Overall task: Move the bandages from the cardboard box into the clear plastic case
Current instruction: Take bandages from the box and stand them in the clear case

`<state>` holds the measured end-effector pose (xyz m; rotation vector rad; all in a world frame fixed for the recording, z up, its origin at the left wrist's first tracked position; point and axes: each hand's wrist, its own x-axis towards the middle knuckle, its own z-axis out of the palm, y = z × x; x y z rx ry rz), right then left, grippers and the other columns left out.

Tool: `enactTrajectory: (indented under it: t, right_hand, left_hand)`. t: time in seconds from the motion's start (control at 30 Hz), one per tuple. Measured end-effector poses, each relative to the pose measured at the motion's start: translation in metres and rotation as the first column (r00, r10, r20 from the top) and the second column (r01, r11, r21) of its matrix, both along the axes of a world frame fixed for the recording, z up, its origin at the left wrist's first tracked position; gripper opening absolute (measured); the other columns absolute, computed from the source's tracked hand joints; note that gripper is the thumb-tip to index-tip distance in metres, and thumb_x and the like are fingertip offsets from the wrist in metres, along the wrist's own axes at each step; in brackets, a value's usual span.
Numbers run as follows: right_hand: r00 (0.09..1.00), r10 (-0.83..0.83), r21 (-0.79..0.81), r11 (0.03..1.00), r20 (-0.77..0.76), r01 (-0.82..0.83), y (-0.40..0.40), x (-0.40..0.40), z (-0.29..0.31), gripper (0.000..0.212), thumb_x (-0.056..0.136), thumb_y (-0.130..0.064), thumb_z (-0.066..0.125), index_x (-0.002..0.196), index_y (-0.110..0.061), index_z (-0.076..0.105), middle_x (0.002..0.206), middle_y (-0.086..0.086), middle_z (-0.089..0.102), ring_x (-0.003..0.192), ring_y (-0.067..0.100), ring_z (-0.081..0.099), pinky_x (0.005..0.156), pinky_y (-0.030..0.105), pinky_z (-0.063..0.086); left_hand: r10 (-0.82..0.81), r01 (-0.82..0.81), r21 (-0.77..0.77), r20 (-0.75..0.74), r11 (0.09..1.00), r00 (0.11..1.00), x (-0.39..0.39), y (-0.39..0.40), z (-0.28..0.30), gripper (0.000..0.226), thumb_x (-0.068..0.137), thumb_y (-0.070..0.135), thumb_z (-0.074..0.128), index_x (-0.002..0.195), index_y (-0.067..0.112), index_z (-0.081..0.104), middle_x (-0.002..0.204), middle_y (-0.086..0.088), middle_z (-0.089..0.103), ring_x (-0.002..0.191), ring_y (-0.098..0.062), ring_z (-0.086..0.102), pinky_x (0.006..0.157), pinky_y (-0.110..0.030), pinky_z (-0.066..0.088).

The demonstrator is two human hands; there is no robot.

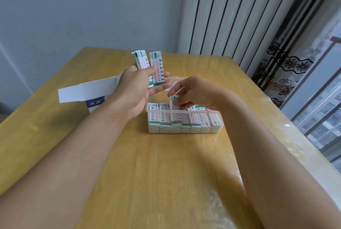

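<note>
My left hand (140, 85) holds a small stack of wrapped bandages (147, 62) upright above the table, thumb and fingers pinching their lower ends. The clear plastic case (184, 118) sits in the middle of the table, filled with several rows of bandages standing side by side. My right hand (191, 92) reaches into the case from the right and pinches one bandage (174, 101) that sticks up above the row. The white cardboard box (88, 90) lies open to the left, behind my left forearm, with a blue label on its side.
The wooden table (166, 173) has a glossy clear cover. The case's open lid (175, 79) shows behind my hands. A white radiator and a patterned curtain stand at the far right, next to a window.
</note>
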<state>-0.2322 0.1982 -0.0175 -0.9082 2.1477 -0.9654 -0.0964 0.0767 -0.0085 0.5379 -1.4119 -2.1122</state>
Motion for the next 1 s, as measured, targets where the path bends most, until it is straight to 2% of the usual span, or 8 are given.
enactTrajectory:
  t: [0.2, 0.3, 0.53, 0.63, 0.77, 0.9, 1.0]
  right_hand:
    - [1.000, -0.008, 0.017, 1.000, -0.023, 0.009, 0.000, 0.002, 0.000, 0.022, 0.084, 0.005, 0.074, 0.099, -0.011, 0.074, 0.096, 0.015, 0.076, 0.094, 0.033, 0.074, 0.086, 0.039, 0.062]
    - [0.999, -0.014, 0.029, 0.999, -0.048, 0.016, -0.001, 0.003, 0.000, 0.021, 0.083, 0.004, 0.076, 0.098, -0.011, 0.075, 0.096, 0.014, 0.076, 0.092, 0.032, 0.075, 0.086, 0.039, 0.062]
    - [0.989, -0.037, 0.069, 0.996, -0.143, 0.047, -0.003, 0.003, -0.002, 0.016, 0.087, -0.008, 0.075, 0.092, -0.022, 0.081, 0.088, 0.002, 0.079, 0.083, 0.018, 0.076, 0.088, 0.036, 0.061]
    - [0.967, -0.027, 0.088, 0.995, -0.252, 0.050, -0.004, 0.006, -0.002, 0.017, 0.089, -0.011, 0.075, 0.097, -0.025, 0.082, 0.090, 0.001, 0.078, 0.077, 0.013, 0.071, 0.081, 0.030, 0.062]
    - [0.936, -0.015, 0.133, 0.989, -0.353, 0.066, -0.004, 0.009, 0.000, 0.018, 0.084, -0.015, 0.079, 0.097, -0.027, 0.081, 0.083, -0.006, 0.077, 0.082, 0.011, 0.072, 0.070, 0.022, 0.054]
    - [0.913, -0.005, 0.179, 0.980, -0.408, 0.086, -0.008, 0.011, 0.000, 0.018, 0.085, -0.016, 0.079, 0.099, -0.026, 0.081, 0.082, -0.008, 0.075, 0.082, 0.012, 0.070, 0.075, 0.024, 0.054]
    - [0.898, 0.007, 0.214, 0.972, -0.439, 0.097, -0.011, 0.012, -0.001, 0.019, 0.087, -0.017, 0.078, 0.102, -0.026, 0.081, 0.081, -0.010, 0.073, 0.074, 0.006, 0.064, 0.071, 0.022, 0.048]
  left_hand:
    - [-0.009, 0.009, 0.014, -0.005, 1.000, 1.000, 0.000, 0.000, 0.000, 0.026, 0.105, 0.005, 0.050, 0.131, 0.007, 0.052, 0.108, -0.022, 0.071, 0.099, -0.032, 0.074, 0.076, -0.035, 0.063]
    - [-0.012, 0.012, 0.022, -0.009, 1.000, 1.000, 0.000, 0.000, 0.000, 0.025, 0.105, 0.005, 0.049, 0.129, 0.008, 0.052, 0.109, -0.022, 0.071, 0.100, -0.033, 0.074, 0.075, -0.035, 0.063]
    - [-0.020, 0.020, 0.027, -0.014, 0.999, 1.000, 0.001, 0.000, 0.001, 0.013, 0.104, 0.004, 0.050, 0.114, 0.011, 0.055, 0.105, -0.022, 0.071, 0.095, -0.032, 0.075, 0.075, -0.035, 0.063]
    - [-0.021, 0.021, 0.023, -0.011, 1.000, 1.000, 0.001, -0.001, 0.001, 0.013, 0.104, 0.005, 0.050, 0.114, 0.011, 0.055, 0.106, -0.022, 0.071, 0.096, -0.033, 0.075, 0.077, -0.036, 0.063]
    - [-0.028, 0.028, 0.023, -0.013, 0.999, 1.000, 0.001, -0.001, 0.001, 0.012, 0.103, 0.004, 0.052, 0.110, 0.013, 0.056, 0.107, -0.022, 0.071, 0.098, -0.033, 0.074, 0.076, -0.035, 0.063]
    - [-0.035, 0.036, 0.022, -0.014, 0.999, 0.999, 0.002, -0.002, 0.002, 0.011, 0.103, 0.004, 0.052, 0.110, 0.012, 0.056, 0.105, -0.022, 0.071, 0.095, -0.032, 0.075, 0.076, -0.035, 0.063]
    - [-0.035, 0.035, 0.022, -0.014, 0.999, 0.999, 0.002, -0.002, 0.002, 0.011, 0.103, 0.004, 0.052, 0.110, 0.012, 0.057, 0.105, -0.022, 0.071, 0.097, -0.033, 0.074, 0.076, -0.036, 0.063]
